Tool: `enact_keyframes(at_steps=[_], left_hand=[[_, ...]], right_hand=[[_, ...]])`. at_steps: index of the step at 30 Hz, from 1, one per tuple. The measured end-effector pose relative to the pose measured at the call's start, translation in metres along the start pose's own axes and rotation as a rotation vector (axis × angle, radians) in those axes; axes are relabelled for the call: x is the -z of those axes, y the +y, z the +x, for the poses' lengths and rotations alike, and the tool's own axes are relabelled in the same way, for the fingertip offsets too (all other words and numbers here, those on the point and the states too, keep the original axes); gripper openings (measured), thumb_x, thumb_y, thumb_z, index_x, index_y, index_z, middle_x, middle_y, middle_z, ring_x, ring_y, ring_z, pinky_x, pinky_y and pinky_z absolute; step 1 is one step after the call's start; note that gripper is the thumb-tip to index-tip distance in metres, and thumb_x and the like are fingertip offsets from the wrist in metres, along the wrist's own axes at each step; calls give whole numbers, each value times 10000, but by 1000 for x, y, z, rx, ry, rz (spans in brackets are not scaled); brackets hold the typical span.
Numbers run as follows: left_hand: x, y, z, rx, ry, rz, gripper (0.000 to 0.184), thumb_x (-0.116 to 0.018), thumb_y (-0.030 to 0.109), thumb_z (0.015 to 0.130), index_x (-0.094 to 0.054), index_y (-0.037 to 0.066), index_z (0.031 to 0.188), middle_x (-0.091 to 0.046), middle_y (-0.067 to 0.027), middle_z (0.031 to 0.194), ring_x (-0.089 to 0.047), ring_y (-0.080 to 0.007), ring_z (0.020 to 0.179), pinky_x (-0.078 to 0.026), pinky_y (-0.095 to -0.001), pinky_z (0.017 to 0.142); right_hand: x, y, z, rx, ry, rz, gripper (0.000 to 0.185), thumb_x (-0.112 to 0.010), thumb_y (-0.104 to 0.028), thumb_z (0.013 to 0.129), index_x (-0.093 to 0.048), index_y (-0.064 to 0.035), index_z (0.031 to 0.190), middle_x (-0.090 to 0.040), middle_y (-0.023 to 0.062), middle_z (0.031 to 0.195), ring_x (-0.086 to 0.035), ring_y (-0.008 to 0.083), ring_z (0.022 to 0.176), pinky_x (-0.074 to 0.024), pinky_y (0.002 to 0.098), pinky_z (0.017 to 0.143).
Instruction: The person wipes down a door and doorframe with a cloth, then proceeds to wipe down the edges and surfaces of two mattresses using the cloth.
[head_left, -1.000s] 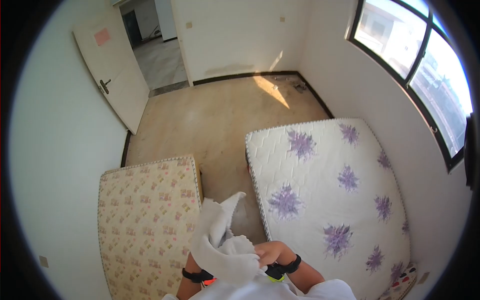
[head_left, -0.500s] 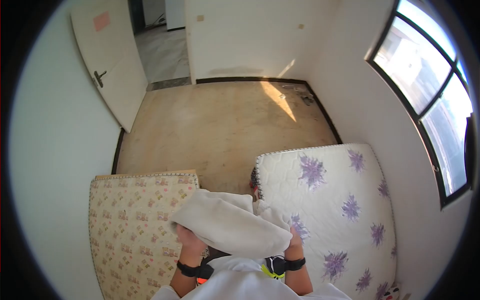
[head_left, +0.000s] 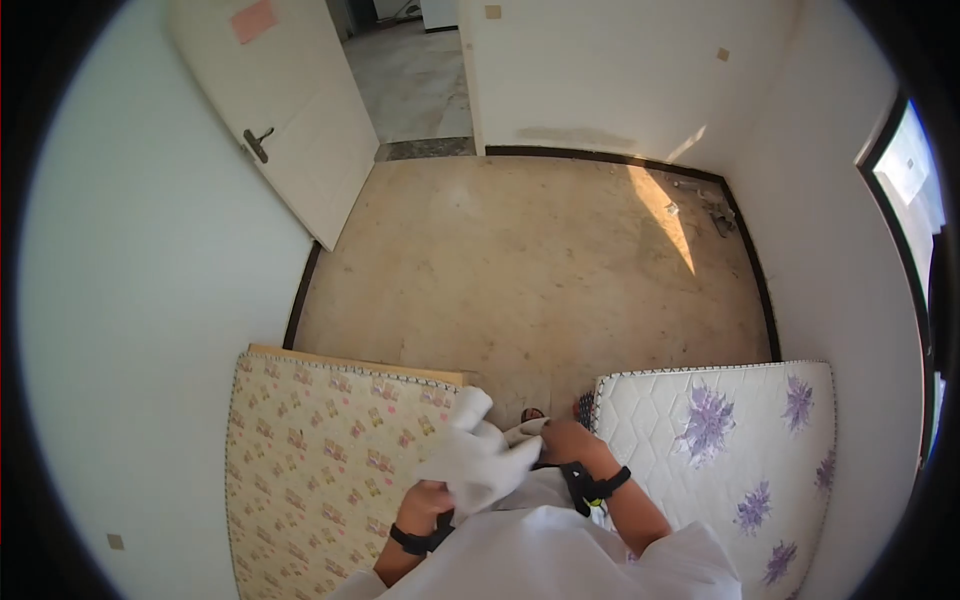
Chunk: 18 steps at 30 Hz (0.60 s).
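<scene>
A pale grey cloth [head_left: 482, 458], perhaps a garment, is bunched up in front of my body. My left hand [head_left: 428, 500] is closed on its lower left part, near the patterned mattress. At the cloth's right end, my right hand [head_left: 570, 440] grips it with the fingers mostly hidden from view. Folds hang between the two hands, slightly blurred. Both wrists wear black straps. Part of a shoe or foot [head_left: 533, 413] shows on the floor just beyond the cloth.
To the left lies a cream mattress [head_left: 310, 460] with a bear print. On the right is a white mattress [head_left: 650, 420] with purple flowers. Ahead stretches the tan floor [head_left: 520, 270], with debris [head_left: 718, 212] in the far corner. An open door [head_left: 290, 110] stands at left.
The cloth went from spread wide between both hands to bunched and narrower. My right hand moved inward and up relative to my body. The view turned left.
</scene>
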<state>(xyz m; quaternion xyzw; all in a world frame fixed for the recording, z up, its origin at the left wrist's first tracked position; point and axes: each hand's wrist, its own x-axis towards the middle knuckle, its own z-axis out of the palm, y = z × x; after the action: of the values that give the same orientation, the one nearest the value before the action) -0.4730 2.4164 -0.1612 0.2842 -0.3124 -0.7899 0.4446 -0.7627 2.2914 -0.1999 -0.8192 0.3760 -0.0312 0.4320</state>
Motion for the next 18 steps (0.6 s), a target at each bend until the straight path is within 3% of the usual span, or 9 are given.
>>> enact_keyframes(at_steps=[2,4,8,10,12,14,15,16,18], left_hand=[[-28,33,34,-102,18,-443,910,-854,292,687,-399,-44,1400,-516,-108,1371,-506,-264,1238,-398,-394,1024],[-65,91,62,-34,64,-259,1011,-883,292,635,-352,-83,1410,-513,-118,1373,-498,-270,1250,-380,-394,1042],[-67,138,91,-172,286,179,1012,-885,274,634,-346,-64,1420,-529,-122,1359,-531,-272,1215,-406,-385,1021],[-23,152,111,23,397,430,853,-863,230,653,-453,-38,1351,-587,-119,1286,-581,-256,1142,-448,-379,970],[22,164,132,55,418,773,682,-834,182,676,-549,-17,1263,-639,-119,1205,-622,-240,1067,-483,-375,918],[56,176,155,-87,323,1210,500,-797,128,704,-633,-2,1157,-685,-121,1115,-654,-226,991,-510,-372,866],[55,183,163,75,456,1051,306,-718,99,788,-672,-16,1067,-717,-125,1006,-671,-231,941,-517,-371,843],[51,180,158,76,658,722,337,-638,113,867,-622,-10,1180,-685,-145,1125,-645,-251,1028,-496,-360,892],[66,187,172,-29,766,604,340,-625,120,877,-613,-10,1192,-676,-146,1140,-638,-249,1040,-490,-359,902]], right_hand=[[33,-1,34,7,-163,5,482,-706,-298,802,-594,-106,1230,-661,184,1119,-624,360,1010,-493,405,871],[70,-11,69,47,-318,269,382,-698,-344,792,-686,-37,1018,-672,214,1024,-634,376,940,-495,429,835],[147,-45,118,281,-393,122,376,-699,-303,807,-662,-15,1045,-683,218,988,-650,368,909,-505,416,803],[135,-24,154,545,-617,443,454,-712,-296,807,-627,4,1137,-658,221,1109,-629,352,1009,-484,397,892],[128,-10,153,541,-594,667,499,-711,-277,803,-599,10,1195,-628,214,1178,-598,348,1077,-453,403,947],[133,-18,174,702,-660,827,541,-709,-251,788,-574,6,1245,-597,202,1241,-559,348,1149,-421,415,999],[165,-48,183,871,-547,733,535,-710,-236,763,-587,-7,1231,-603,197,1222,-562,351,1139,-430,423,984],[196,-78,191,1024,-411,641,530,-710,-221,737,-601,-20,1216,-609,191,1204,-565,355,1129,-439,432,970],[212,-109,223,1036,-316,361,447,-738,-309,705,-659,-34,1049,-630,175,1080,-595,391,953,-437,448,924]])
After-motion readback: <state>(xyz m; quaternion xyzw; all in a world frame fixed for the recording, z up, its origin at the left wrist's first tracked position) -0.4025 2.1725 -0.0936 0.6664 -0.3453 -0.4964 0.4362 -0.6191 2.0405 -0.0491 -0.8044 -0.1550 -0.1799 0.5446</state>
